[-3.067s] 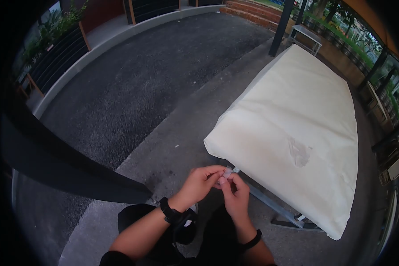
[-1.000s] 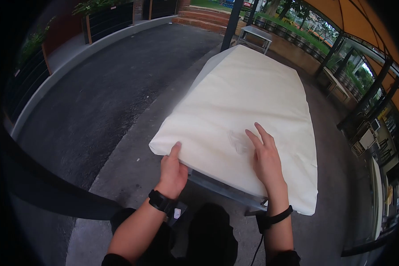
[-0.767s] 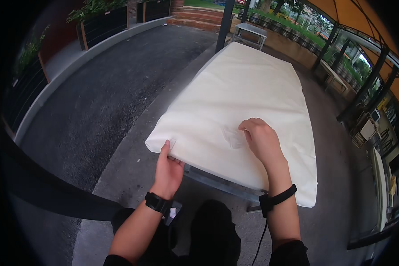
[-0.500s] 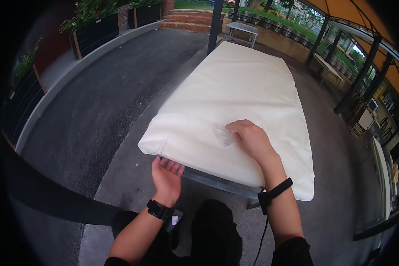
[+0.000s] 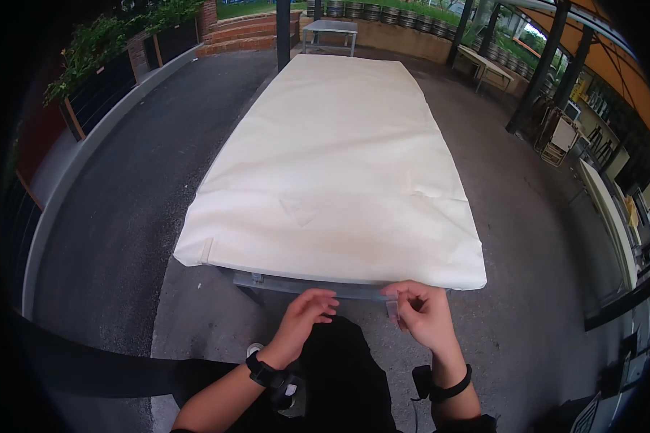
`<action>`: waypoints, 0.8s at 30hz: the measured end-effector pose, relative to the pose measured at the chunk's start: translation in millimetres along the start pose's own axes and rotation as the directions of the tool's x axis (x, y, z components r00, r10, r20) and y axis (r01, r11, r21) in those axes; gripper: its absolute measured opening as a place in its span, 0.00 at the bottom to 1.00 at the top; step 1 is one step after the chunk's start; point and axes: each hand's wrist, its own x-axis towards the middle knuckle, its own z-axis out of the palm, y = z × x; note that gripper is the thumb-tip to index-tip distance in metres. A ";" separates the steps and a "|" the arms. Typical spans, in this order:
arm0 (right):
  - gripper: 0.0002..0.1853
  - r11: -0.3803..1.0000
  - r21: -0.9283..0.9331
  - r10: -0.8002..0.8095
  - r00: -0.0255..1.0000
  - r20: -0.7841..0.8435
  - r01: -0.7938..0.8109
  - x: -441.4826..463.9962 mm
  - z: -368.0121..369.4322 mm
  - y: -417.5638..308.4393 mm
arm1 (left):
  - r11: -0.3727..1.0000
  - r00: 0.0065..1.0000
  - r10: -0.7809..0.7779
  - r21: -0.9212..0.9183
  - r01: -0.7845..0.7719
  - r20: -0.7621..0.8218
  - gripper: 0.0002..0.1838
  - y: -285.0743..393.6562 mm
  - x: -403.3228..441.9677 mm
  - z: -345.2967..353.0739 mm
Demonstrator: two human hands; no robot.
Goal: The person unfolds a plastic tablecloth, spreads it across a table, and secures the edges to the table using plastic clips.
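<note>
Just off the near edge of the counter (image 5: 296, 286), toward its right corner, the right hand (image 5: 424, 317) pinches a small clear plastic clip (image 5: 392, 310) between thumb and fingers; the clip shows below the index fingertip. Before the middle of the same edge, the left hand (image 5: 301, 325) is loosely bent, its fingers slightly parted. Each wrist bears 1 dark band: a left wristband (image 5: 265, 373) and a right wristband (image 5: 451, 388). Over the counter lies a cream cover (image 5: 347, 144), lightly creased and reaching all 4 corners. A second clip (image 5: 207, 250), a narrow clear strip, sits at the near edge close to the left corner. Between that strip and the right hand, set back from the near edge, a thin clear plastic patch (image 5: 301, 210) rests flat on the cover; its exact form is hard to tell. Beyond the far edge stand a black post (image 5: 283, 32), near the far left corner, and a grey metal table (image 5: 329, 27). Farther back runs a row of metal kegs (image 5: 390, 15).
</note>
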 end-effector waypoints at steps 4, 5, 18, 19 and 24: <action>0.09 0.906 0.318 0.292 0.956 0.012 -0.281 -48.2 -19.6 71.3 | 0.975 0.944 0.070 0.179 -0.134 0.322 0.18 -16.9 15.9 78.3; 0.09 0.874 0.400 0.300 0.954 0.004 -0.276 -54.7 -23.2 84.5 | 0.942 0.919 0.143 0.233 -0.240 0.368 0.17 -28.3 23.8 93.6; 0.12 0.992 0.008 0.116 0.884 -0.453 -0.126 -50.1 -69.7 92.4 | 0.843 0.934 0.292 0.406 -0.354 0.207 0.11 -72.1 82.4 165.0; 0.11 0.995 0.055 0.097 0.915 -0.393 -0.081 -49.0 -68.8 91.0 | 0.855 0.928 0.310 0.365 -0.368 0.207 0.10 -71.3 82.3 166.4; 0.11 0.952 0.303 0.028 0.969 -0.245 0.049 -33.9 -72.1 92.4 | 0.911 0.930 0.318 0.212 -0.353 0.186 0.10 -68.8 84.2 167.6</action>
